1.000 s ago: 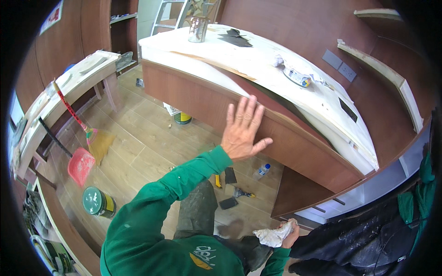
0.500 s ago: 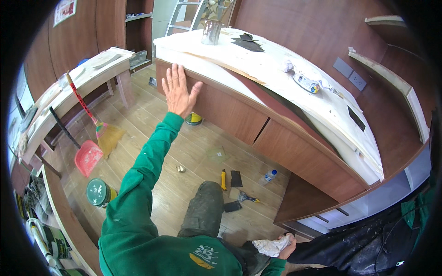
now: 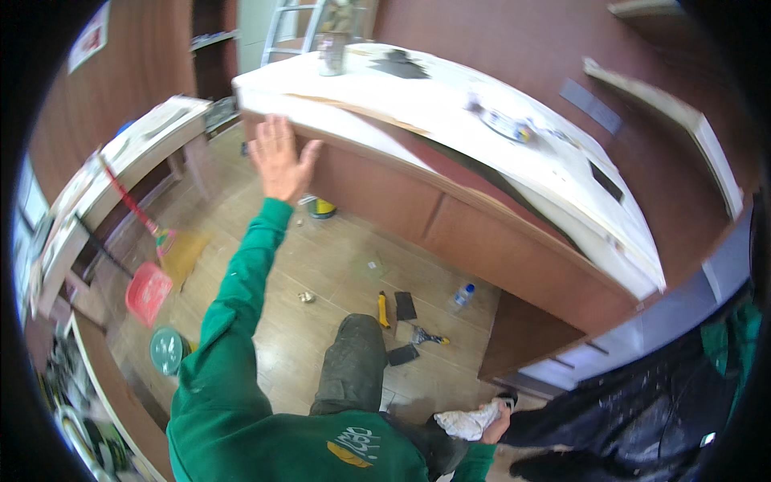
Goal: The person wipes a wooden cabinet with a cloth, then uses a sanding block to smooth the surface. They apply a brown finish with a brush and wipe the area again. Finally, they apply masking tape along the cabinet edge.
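Brown front panel [image 3: 361, 181], standing upright beneath the white top of the desk [image 3: 393, 100], sweeping from upper left down towards lower right! One dark, narrow vertical seam divides its plain face, and a thin lip follows the upper edge, slightly blurred. Down low, right of centre, there's the white cloth [image 3: 466, 422]: crumpled, bunched into a wad, spilling out leftward from the right grip [image 3: 499, 419], above the floor.

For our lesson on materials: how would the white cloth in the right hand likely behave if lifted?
The white cloth would probably sag floppily, since it bunches in uneven folds. It seems light, as the right hand alone holds it. Its crumpled shape makes rolling unlikely.
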The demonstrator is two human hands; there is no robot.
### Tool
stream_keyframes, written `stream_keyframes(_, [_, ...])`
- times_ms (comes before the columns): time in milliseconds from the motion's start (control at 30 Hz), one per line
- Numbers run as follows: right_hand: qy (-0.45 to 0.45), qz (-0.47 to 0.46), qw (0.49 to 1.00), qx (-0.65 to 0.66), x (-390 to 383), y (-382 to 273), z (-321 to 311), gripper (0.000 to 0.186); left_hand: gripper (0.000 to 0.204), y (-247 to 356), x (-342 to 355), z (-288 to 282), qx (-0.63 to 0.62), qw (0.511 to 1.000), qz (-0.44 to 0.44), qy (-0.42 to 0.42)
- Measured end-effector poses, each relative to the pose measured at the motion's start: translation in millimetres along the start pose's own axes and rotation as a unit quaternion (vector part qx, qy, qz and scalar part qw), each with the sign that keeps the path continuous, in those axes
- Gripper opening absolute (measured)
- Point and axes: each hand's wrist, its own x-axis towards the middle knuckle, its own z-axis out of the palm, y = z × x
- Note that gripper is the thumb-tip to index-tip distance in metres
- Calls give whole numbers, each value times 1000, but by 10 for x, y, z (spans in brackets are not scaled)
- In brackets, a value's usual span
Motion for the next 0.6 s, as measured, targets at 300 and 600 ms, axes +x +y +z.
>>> stream_keyframes(300, [-8,53,998,11,-293,-21,356,34,93,1353,-480,-455,-172,961,214,-27])
stream_keyframes(600, [26,57,995,72,-455,-44,50,33,98,3152,-967,-570,-323,888,319,-73])
